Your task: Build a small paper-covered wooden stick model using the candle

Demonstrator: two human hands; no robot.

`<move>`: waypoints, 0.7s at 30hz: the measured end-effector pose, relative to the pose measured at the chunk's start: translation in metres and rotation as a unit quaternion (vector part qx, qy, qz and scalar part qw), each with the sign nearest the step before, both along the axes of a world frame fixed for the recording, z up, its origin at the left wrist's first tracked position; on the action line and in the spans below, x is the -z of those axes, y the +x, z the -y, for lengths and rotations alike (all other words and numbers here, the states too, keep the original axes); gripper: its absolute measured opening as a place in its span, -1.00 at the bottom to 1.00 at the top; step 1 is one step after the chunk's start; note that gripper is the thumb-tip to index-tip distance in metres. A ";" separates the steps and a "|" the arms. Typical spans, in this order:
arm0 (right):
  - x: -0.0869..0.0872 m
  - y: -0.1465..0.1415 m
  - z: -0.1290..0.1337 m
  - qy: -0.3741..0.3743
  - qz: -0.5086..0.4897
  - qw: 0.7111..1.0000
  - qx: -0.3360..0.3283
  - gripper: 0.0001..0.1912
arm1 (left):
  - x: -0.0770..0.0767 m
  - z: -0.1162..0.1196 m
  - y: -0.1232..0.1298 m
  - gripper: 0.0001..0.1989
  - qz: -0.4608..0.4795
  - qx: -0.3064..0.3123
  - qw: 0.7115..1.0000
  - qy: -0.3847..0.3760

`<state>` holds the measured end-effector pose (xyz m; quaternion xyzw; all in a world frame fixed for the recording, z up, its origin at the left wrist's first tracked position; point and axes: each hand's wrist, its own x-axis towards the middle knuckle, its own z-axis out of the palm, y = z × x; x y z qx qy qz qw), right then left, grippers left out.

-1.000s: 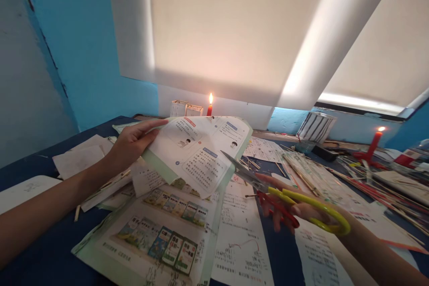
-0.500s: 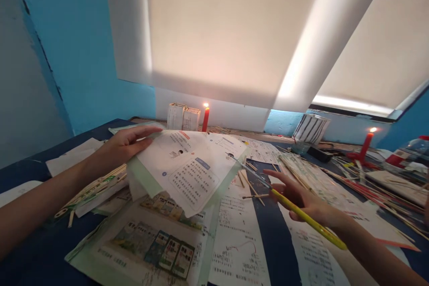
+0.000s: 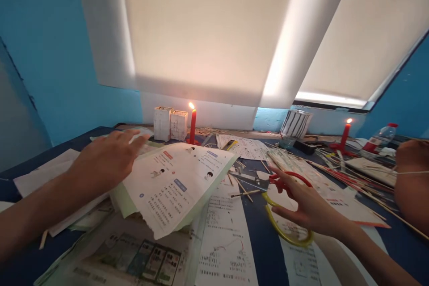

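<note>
A printed page with a torn lower edge (image 3: 174, 183) lies raised over an open booklet (image 3: 130, 250). My left hand (image 3: 110, 154) is over the page's upper left edge, its fingers stretched out; whether the fingertips touch the paper is hard to see. In my right hand (image 3: 298, 201) is a pair of scissors (image 3: 259, 182) with one red and one yellow handle loop. My fingers are at the red loop and my thumb is by the yellow one. The metal blades point left toward the page's right edge, with their tips partly unclear.
A lit red candle (image 3: 193, 127) stands behind the page beside two small white boxes (image 3: 162, 124). A second lit candle (image 3: 346, 137), a plastic bottle (image 3: 380, 138) and thin sticks (image 3: 362, 187) are at right. Another person's hand (image 3: 412, 183) shows at the right edge.
The scissors have turned from edge-on to flat, showing both handle loops. My left hand has moved from pinching the page's corner to stretched fingers. The page has dropped lower, and the view has shifted right.
</note>
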<state>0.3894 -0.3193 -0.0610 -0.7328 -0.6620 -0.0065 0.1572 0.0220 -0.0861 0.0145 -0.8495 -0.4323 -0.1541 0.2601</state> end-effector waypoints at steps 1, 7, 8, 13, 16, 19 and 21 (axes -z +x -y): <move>-0.001 -0.001 0.002 0.001 -0.027 1.000 -0.005 -0.16 | 0.002 0.007 0.009 -0.52 -0.016 0.027 0.999 0.034; 0.006 0.002 0.001 0.097 -0.038 0.990 0.097 -0.30 | 0.002 0.051 0.076 -0.59 -0.031 0.300 0.953 0.015; 0.008 0.003 -0.001 0.117 -0.021 0.985 0.127 -0.28 | 0.001 0.058 0.088 -0.65 -0.040 0.331 0.943 -0.013; 0.009 0.008 -0.004 0.167 0.036 0.957 0.237 -0.24 | 0.003 0.074 0.151 -0.79 -0.033 0.410 0.910 -0.055; 0.007 0.008 -0.002 0.162 0.062 0.944 0.281 -0.26 | 0.011 0.074 0.184 -0.75 -0.049 0.396 0.917 0.004; 0.005 0.010 -0.001 0.136 0.072 0.939 0.308 -0.25 | 0.019 0.070 0.204 -0.71 -0.063 0.405 0.911 0.038; 0.006 0.012 -0.001 0.114 0.076 0.940 0.311 -0.23 | 0.024 0.067 0.210 -0.69 -0.063 0.424 0.902 0.052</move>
